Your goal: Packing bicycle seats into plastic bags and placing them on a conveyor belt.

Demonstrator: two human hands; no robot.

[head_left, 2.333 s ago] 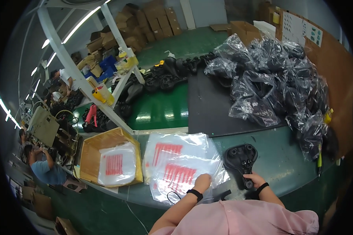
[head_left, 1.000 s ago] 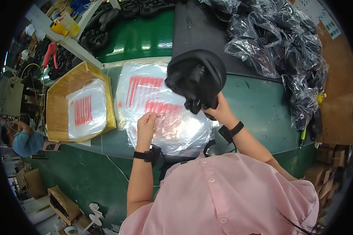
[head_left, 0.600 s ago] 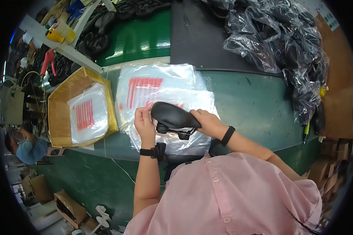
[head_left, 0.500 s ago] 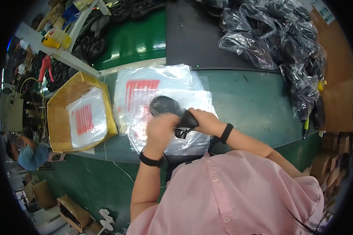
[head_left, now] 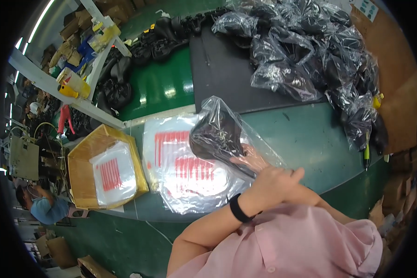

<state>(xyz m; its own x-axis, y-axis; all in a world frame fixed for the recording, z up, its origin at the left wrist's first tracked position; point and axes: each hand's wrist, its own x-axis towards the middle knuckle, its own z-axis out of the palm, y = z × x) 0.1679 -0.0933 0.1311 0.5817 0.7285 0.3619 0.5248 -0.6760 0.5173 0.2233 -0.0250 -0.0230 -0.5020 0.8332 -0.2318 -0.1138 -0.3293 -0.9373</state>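
Observation:
A black bicycle saddle [head_left: 215,136] sits inside a clear plastic bag [head_left: 214,105], above the stack of bags on the bench. My right hand [head_left: 251,159] reaches into the bag and is closed round the saddle's narrow end. Crossing over my right wrist, my left hand [head_left: 274,186] is closed on the bag's open edge; its fingertips are partly hidden. Beneath the saddle lies a pile of flat clear bags [head_left: 194,178] with red print.
A yellow-brown carton [head_left: 85,197] holding more printed bags stands at the left. Bagged saddles [head_left: 292,60] are heaped on the far right, next to a brown board [head_left: 394,88]. Unbagged saddles [head_left: 164,39] line the far side. A person in blue [head_left: 51,208] sits at far left.
The saddle, bare or nearly so before, is now inside a clear bag. My left hand has moved right, across my right wrist. The view has shifted, showing more of the far side.

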